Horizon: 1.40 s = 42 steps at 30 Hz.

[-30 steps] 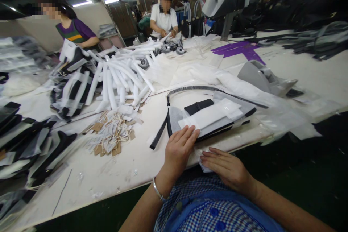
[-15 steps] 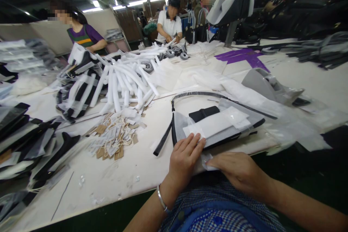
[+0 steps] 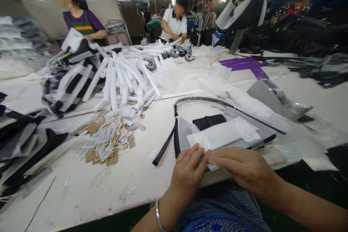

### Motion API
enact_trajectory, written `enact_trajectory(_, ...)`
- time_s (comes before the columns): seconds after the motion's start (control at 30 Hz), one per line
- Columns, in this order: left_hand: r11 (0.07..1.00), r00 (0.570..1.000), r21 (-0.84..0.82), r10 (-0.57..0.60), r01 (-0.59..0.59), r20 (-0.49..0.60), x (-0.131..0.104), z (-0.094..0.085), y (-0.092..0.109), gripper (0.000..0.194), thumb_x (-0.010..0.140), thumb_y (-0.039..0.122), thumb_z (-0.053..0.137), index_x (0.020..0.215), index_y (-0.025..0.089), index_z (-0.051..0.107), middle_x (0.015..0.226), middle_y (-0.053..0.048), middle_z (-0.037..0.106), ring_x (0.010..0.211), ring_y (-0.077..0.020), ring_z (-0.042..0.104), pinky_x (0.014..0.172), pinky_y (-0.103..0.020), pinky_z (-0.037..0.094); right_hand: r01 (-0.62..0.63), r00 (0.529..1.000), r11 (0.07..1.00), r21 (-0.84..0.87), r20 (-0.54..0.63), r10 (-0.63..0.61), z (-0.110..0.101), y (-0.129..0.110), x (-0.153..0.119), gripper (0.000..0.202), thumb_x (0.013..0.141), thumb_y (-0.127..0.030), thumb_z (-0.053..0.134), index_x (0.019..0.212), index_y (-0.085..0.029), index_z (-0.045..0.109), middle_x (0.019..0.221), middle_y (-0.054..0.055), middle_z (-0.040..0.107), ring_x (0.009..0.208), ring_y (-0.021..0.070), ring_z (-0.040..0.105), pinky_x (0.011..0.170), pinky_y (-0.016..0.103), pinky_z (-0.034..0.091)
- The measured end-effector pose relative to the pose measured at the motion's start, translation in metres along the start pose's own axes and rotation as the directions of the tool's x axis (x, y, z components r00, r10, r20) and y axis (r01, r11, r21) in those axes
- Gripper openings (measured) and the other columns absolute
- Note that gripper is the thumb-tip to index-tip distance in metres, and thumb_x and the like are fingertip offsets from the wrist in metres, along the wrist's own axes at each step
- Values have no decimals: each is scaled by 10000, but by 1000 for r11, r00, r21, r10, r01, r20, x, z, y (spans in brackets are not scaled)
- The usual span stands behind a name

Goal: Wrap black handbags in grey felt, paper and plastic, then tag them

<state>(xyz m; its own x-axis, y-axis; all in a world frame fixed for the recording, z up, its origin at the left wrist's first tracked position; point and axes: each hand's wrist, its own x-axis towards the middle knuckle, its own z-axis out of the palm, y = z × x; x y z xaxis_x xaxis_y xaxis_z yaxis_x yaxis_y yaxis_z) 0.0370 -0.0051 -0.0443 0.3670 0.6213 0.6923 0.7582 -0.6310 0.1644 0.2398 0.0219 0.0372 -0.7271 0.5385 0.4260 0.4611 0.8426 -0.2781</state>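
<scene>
A black handbag [image 3: 176,139] lies flat at the table's front edge, partly covered by translucent white wrapping [image 3: 186,130]. Its black strap [image 3: 201,98] arcs behind it. A long white paper-like strip [image 3: 220,134] rests across the bag beside a black flap or pouch [image 3: 209,121]. At the strip's near left end, my left hand [image 3: 189,170] has its fingers bent and close together. My right hand [image 3: 243,168] pinches a small translucent white piece [image 3: 213,167] at the bag's near edge. The fingertips of both hands meet there, and the thumbs are largely hidden.
Hang tags with strings [image 3: 108,137] lie heaped to the left, before a pile of white foam-like tubes [image 3: 122,76]. Wrapped black pieces [image 3: 32,152] crowd the far left. A grey wrapped item [image 3: 268,96] sits behind right. Across the table, a person in white [image 3: 174,25] handles a tube.
My left hand has slid off the top of the strip toward the near edge, its fingers bending. My right hand has moved up against the left fingertips. The camera view has shifted slightly.
</scene>
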Motion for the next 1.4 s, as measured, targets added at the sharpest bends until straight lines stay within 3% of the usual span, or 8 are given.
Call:
enact_trajectory(0.17, 1000, 1000, -23, -3, 2, -19, 2, 1, -1, 311, 1025, 194, 448, 1288, 180, 614, 1170, -70, 721, 1209, -216, 622, 926, -355, 547, -146, 989, 987, 69, 8, 145, -4, -3, -1, 377, 988, -106, 423, 1169, -278, 706, 970, 59, 652, 875, 172, 641, 757, 276, 565)
enact_trajectory(0.3, 1000, 1000, -16, -2, 2, -29, 2, 1, -1, 311, 1023, 181, 454, 1289, 185, 614, 1169, -61, 723, 1202, -208, 626, 920, -351, 544, -166, 984, 982, 94, -44, 171, -7, -4, 3, 240, 995, -149, 510, 1081, -260, 704, 934, 37, 687, 881, 169, 663, 785, 270, 574)
enact_trajectory(0.57, 997, 1000, -74, -17, 19, 26, 1, -2, -4, 341, 1038, 178, 399, 1336, 144, 562, 1211, -88, 708, 1248, -192, 596, 961, -351, 535, 6, 1000, 997, 80, -18, -5, -10, -13, -5, 284, 941, -46, 513, 1064, -231, 689, 899, 12, 728, 855, 155, 704, 998, 357, 546)
enact_trajectory(0.7, 997, 1000, -72, -14, 12, -19, 0, -2, -3, 293, 1032, 148, 396, 1208, 124, 630, 1194, -79, 717, 1238, -186, 600, 956, -349, 538, 40, 998, 997, 72, -55, -36, -11, -14, -8, 294, 932, -23, 489, 1084, -194, 673, 897, 37, 728, 818, 150, 698, 841, 267, 586)
enact_trajectory(0.8, 998, 999, -57, -7, 5, -33, 1, -1, 0, 292, 1033, 165, 400, 1196, 123, 639, 1211, -67, 712, 1234, -198, 600, 958, -360, 538, -29, 999, 992, 122, -21, 32, -10, -8, -2, 270, 958, -45, 488, 1090, -190, 674, 897, 51, 705, 815, 147, 676, 728, 236, 564)
enact_trajectory(1.07, 996, 999, -80, -25, 28, 36, 0, -6, 1, 291, 1020, 143, 397, 1152, 97, 652, 1213, -84, 705, 1204, -219, 603, 999, -373, 527, -284, 958, 950, 133, 81, 275, -2, 17, 35, 173, 975, -196, 579, 905, -235, 733, 806, 6, 660, 768, 164, 620, 698, 290, 482)
enact_trajectory(1.27, 974, 982, -197, -83, 116, 171, -6, -13, 2, 420, 908, 90, 447, 1313, 61, 557, 1349, -133, 620, 1303, -259, 526, 1106, -431, 465, -305, 951, 945, 117, 95, 296, 21, 41, 41, 83, 905, -226, 696, 836, -241, 738, 806, 4, 694, 839, 204, 603, 806, 355, 449)
enact_trajectory(1.4, 959, 983, -244, -114, 146, 142, -5, -15, 3, 395, 874, 65, 488, 1261, 69, 569, 1323, -147, 628, 1309, -243, 520, 1123, -420, 446, -345, 936, 932, 113, 109, 334, 26, 42, 40, 73, 878, -194, 714, 824, -241, 726, 818, -4, 703, 857, 201, 593, 819, 352, 438)
